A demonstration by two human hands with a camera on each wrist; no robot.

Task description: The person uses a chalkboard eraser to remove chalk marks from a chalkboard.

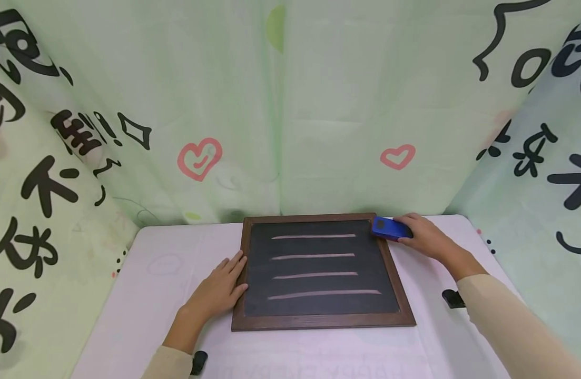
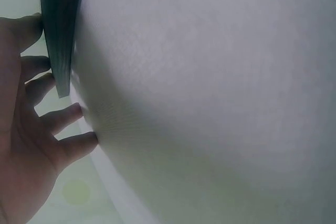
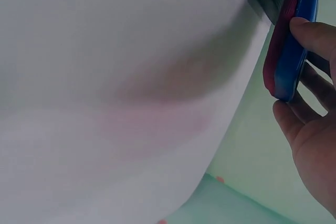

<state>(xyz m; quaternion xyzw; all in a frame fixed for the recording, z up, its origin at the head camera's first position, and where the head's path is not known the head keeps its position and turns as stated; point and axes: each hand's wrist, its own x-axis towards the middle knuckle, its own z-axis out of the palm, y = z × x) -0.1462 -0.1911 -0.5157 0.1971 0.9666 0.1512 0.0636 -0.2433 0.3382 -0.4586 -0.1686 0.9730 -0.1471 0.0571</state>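
A wood-framed chalkboard with several horizontal chalk lines lies flat on the white table. My left hand rests flat beside it, its straight fingers touching the frame's left edge. My right hand grips a blue eraser at the board's far right corner. In the right wrist view my thumb and fingers pinch the blue eraser, whose red felt side faces the board.
Pale green printed curtains close in the table on the back, left and right. A black clip sits near my right forearm and another black clip by my left sleeve.
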